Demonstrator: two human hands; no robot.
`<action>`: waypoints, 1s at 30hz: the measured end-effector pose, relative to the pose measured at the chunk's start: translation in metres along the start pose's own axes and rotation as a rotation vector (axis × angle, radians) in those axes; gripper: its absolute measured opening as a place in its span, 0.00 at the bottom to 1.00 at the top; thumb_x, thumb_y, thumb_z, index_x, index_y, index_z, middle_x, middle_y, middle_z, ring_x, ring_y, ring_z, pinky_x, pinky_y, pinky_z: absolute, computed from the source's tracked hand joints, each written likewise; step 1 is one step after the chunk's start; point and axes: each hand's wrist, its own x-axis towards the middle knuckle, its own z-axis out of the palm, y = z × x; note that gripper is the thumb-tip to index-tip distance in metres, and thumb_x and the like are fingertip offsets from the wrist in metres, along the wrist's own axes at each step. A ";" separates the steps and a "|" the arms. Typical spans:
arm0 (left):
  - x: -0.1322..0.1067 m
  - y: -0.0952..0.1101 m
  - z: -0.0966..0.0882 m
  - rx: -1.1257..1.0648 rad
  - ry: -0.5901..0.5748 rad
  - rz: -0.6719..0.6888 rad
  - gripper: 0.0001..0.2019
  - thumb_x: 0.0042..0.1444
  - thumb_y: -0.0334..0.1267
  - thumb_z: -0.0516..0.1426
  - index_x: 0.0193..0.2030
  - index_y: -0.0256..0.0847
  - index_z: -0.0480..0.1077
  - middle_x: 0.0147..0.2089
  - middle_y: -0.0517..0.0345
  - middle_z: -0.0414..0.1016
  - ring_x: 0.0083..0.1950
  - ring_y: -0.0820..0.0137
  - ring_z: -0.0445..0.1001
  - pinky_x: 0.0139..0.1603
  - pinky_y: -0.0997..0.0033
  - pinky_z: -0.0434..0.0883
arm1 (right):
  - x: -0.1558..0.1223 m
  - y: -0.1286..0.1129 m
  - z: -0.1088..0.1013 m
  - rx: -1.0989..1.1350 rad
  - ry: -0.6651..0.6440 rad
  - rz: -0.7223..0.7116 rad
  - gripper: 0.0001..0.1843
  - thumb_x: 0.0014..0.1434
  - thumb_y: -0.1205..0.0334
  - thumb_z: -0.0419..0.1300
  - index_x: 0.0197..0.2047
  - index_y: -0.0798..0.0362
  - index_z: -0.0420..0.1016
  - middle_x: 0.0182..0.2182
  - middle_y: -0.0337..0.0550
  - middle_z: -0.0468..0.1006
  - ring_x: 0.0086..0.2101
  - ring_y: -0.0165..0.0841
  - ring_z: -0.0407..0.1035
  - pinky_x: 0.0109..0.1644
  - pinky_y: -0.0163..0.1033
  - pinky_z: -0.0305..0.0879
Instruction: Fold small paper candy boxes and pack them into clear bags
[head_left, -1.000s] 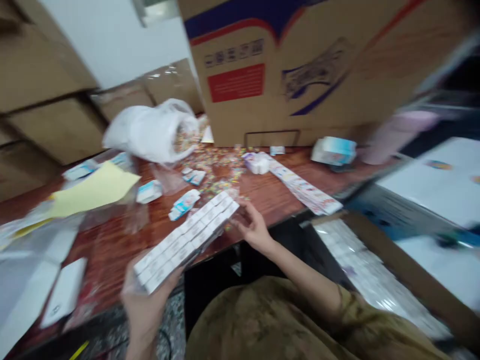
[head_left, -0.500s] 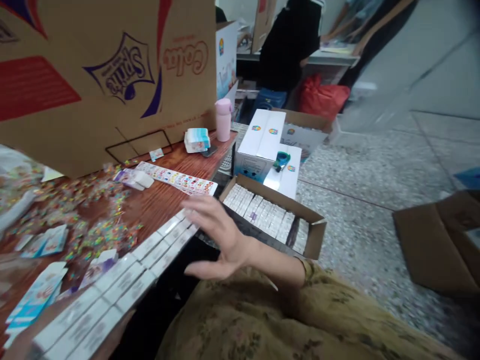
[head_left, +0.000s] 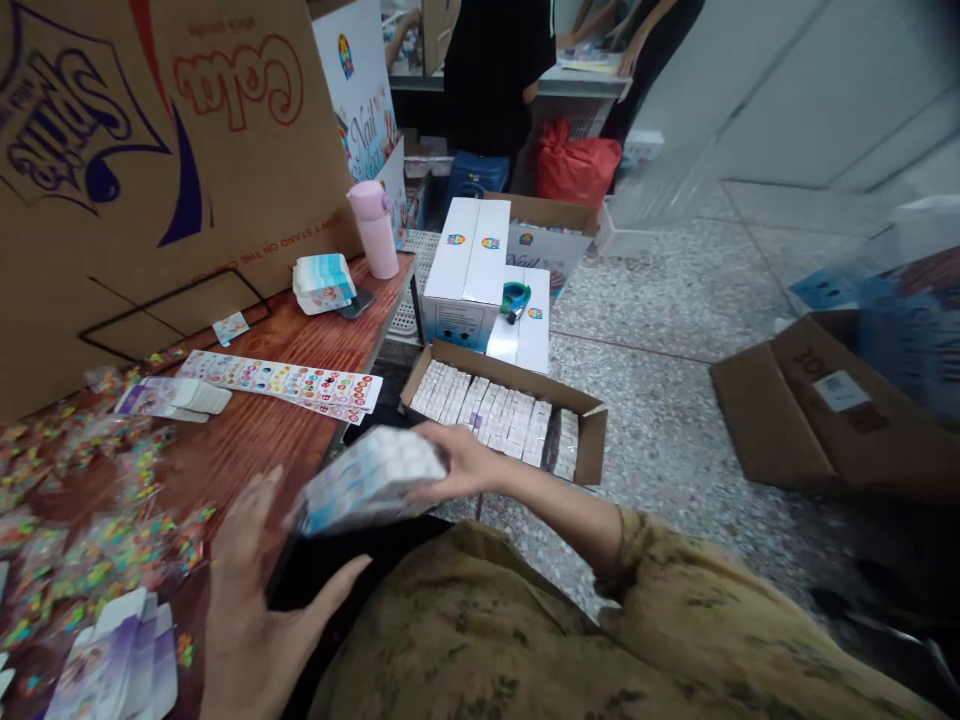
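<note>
My right hand [head_left: 457,462] is closed on one end of a block of small white and blue boxes [head_left: 371,480], held tilted above my lap and blurred by motion. My left hand [head_left: 255,600] has its fingers and thumb spread, apart from the block, at the table's near edge. Just beyond the block, an open carton [head_left: 592,445] on the right is packed with rows of small white boxes [head_left: 502,410]. Flattened purple and white boxes [head_left: 120,655] lie on the table left of my left hand.
Small bags of colourful pieces [head_left: 112,540] are scattered over the wooden table [head_left: 300,440]. Sticker strips [head_left: 285,382], a pink bottle [head_left: 373,230] and a big cardboard box [head_left: 225,190] stand or lie farther back. White cartons [head_left: 465,260] and an open brown box [head_left: 795,400] are beyond. Other people work behind.
My left hand has let go of the row of boxes and spread out. My right hand, open before, has closed on a block of boxes. The view has turned right.
</note>
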 end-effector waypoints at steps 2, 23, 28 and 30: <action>0.000 -0.007 -0.003 0.158 -0.011 0.111 0.39 0.47 0.49 0.67 0.65 0.44 0.61 0.62 0.47 0.69 0.63 0.55 0.68 0.68 0.48 0.61 | -0.011 0.025 -0.027 0.040 0.182 0.188 0.32 0.46 0.41 0.69 0.47 0.53 0.71 0.35 0.41 0.79 0.33 0.35 0.74 0.35 0.37 0.69; -0.029 -0.062 -0.002 0.239 -0.183 0.098 0.12 0.60 0.45 0.56 0.46 0.44 0.74 0.46 0.54 0.78 0.52 0.61 0.74 0.58 0.57 0.68 | -0.196 0.203 -0.129 -0.737 0.683 1.419 0.33 0.52 0.41 0.63 0.50 0.60 0.69 0.40 0.59 0.78 0.46 0.55 0.72 0.47 0.50 0.65; -0.031 -0.065 -0.001 0.247 -0.181 0.080 0.13 0.60 0.46 0.56 0.46 0.44 0.74 0.46 0.54 0.77 0.50 0.61 0.75 0.57 0.56 0.68 | -0.182 0.215 -0.127 -0.726 0.670 1.540 0.36 0.54 0.41 0.62 0.55 0.62 0.66 0.44 0.64 0.76 0.48 0.53 0.72 0.48 0.50 0.67; -0.033 -0.067 -0.001 0.253 -0.179 0.070 0.13 0.60 0.46 0.56 0.47 0.44 0.74 0.46 0.53 0.77 0.50 0.61 0.75 0.57 0.56 0.68 | -0.174 0.219 -0.124 -0.713 0.659 1.580 0.35 0.56 0.44 0.63 0.56 0.63 0.66 0.45 0.62 0.76 0.48 0.50 0.72 0.49 0.51 0.68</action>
